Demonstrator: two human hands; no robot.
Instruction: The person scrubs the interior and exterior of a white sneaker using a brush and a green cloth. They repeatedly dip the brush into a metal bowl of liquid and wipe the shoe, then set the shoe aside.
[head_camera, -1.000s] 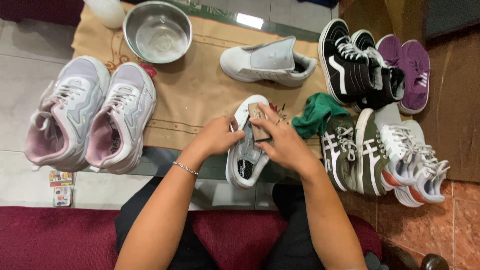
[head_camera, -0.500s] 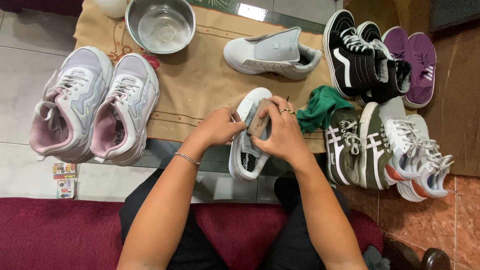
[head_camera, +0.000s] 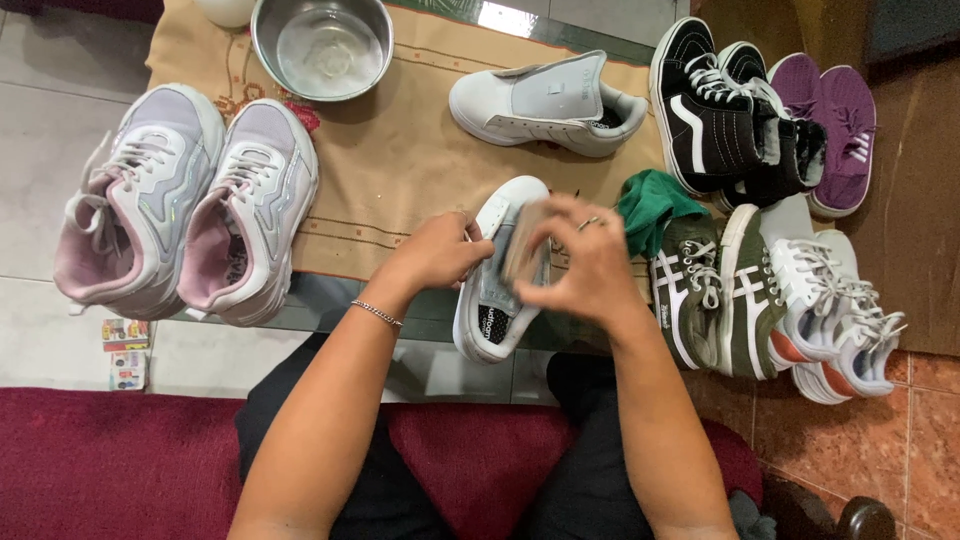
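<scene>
The left hand (head_camera: 435, 252) clasps the white sneaker (head_camera: 497, 272) at mid-table, fingers curled round its side. The right hand (head_camera: 585, 262), fingers pinching a blurred brush (head_camera: 522, 248), scrubs the upper; short strokes with a firm grip would serve best. Since the earlier frame, the right hand has shifted rightwards.

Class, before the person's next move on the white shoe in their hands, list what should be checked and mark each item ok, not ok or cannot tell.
1. Left hand steadies the white shoe at its side: ok.
2. Right hand is over the shoe, holding something against it; blurred, so what it is: cannot tell.
3. Steel bowl stands upright on the tan mat: ok.
4. Water in the bowl: cannot tell.
5. Green cloth lies beside the right hand, within reach: ok.
6. Second white shoe lies apart on the mat: ok.
</scene>
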